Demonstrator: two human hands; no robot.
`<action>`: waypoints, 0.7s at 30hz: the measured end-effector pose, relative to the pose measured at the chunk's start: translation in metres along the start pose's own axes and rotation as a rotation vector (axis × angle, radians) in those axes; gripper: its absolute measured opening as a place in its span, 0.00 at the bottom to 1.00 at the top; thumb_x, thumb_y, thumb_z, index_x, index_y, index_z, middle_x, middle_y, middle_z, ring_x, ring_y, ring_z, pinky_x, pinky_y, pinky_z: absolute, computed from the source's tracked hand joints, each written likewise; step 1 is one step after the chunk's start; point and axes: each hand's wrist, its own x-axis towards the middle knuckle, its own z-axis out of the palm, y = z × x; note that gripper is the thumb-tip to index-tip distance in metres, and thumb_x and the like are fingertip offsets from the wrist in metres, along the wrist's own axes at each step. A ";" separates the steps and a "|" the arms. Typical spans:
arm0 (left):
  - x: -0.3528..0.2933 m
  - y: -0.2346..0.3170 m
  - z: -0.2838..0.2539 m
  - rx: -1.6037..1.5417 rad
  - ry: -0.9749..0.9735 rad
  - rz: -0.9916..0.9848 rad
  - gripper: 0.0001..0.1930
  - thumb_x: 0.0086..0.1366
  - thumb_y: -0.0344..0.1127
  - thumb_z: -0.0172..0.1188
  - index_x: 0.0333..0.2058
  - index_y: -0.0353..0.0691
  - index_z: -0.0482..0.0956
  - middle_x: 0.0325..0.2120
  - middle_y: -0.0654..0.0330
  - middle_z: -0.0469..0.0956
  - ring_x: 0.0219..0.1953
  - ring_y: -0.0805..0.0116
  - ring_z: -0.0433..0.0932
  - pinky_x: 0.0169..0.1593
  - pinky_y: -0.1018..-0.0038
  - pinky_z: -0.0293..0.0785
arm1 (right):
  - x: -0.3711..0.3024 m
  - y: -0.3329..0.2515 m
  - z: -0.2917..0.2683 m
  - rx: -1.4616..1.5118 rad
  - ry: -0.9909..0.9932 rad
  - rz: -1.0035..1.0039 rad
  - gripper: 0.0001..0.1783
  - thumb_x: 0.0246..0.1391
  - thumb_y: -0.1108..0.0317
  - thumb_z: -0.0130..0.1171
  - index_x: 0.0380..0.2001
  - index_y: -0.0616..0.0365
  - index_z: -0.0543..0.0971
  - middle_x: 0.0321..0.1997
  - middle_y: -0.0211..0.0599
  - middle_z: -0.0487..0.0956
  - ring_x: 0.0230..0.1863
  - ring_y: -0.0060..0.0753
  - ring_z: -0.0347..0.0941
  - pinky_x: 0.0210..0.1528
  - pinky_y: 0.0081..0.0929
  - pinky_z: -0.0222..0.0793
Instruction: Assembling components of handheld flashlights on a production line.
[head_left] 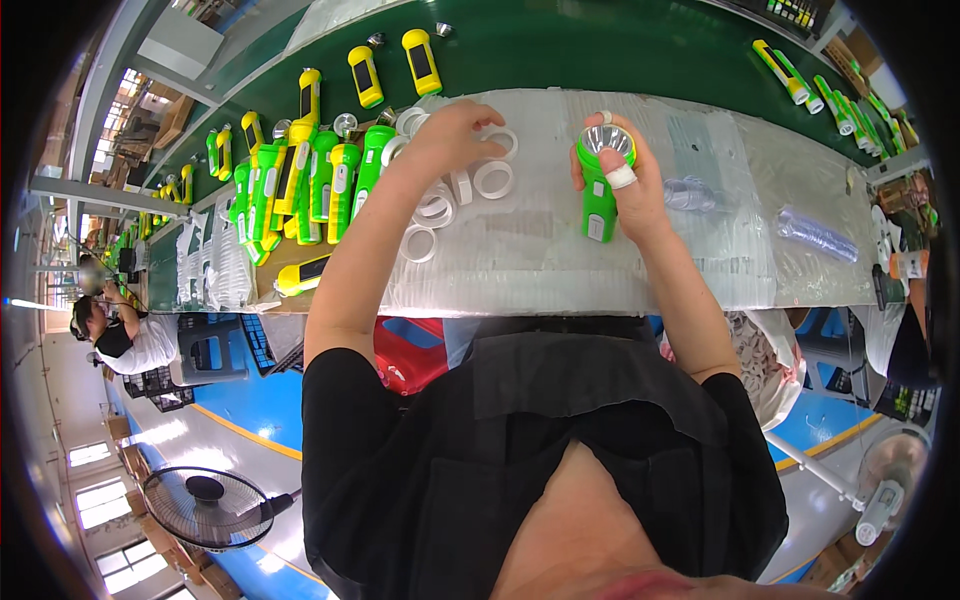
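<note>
My right hand (pixel 640 185) is wrapped round a green flashlight (pixel 597 208), its silver reflector tilted up toward me. White wraps cover the thumb tip and a fingertip of that hand. To the left, my left hand (pixel 462 138) is over a scatter of white plastic rings, fingers curved and apart. Its fingertips are at one white ring (pixel 512 143), but whether they touch it I cannot tell. Another white ring (pixel 493 180) lies just below, and several more rings (pixel 419 244) lie under and beside the wrist.
Green and yellow flashlights (pixel 290 185) are heaped left of my left arm. Loose silver reflectors (pixel 346 124) lie among them. Rolled clear plastic (pixel 815 235) lies at right on the plastic-covered table (pixel 540 270). More flashlights (pixel 787 75) lie on the green surface (pixel 600 50) beyond. A fan (pixel 207 507) stands at lower left.
</note>
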 end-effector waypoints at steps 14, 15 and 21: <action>-0.011 0.017 0.006 -0.112 0.214 0.055 0.16 0.46 0.43 0.75 0.29 0.41 0.82 0.36 0.58 0.75 0.39 0.60 0.76 0.40 0.68 0.73 | 0.007 0.010 0.000 -0.017 -0.039 0.018 0.21 0.58 0.64 0.60 0.52 0.57 0.69 0.34 0.32 0.75 0.32 0.22 0.72 0.35 0.22 0.71; -0.009 0.015 0.010 -0.115 0.213 0.059 0.16 0.46 0.43 0.75 0.29 0.41 0.82 0.36 0.58 0.75 0.39 0.60 0.76 0.40 0.68 0.73 | 0.008 0.009 0.000 -0.021 -0.036 0.018 0.21 0.58 0.64 0.60 0.52 0.57 0.69 0.34 0.32 0.75 0.32 0.22 0.72 0.35 0.22 0.71; -0.008 0.019 0.012 -0.204 0.223 0.012 0.16 0.47 0.42 0.76 0.28 0.39 0.81 0.37 0.61 0.75 0.35 0.70 0.75 0.36 0.75 0.71 | 0.010 0.010 0.002 -0.023 -0.035 0.007 0.20 0.59 0.64 0.60 0.52 0.57 0.69 0.35 0.32 0.75 0.32 0.22 0.73 0.36 0.22 0.72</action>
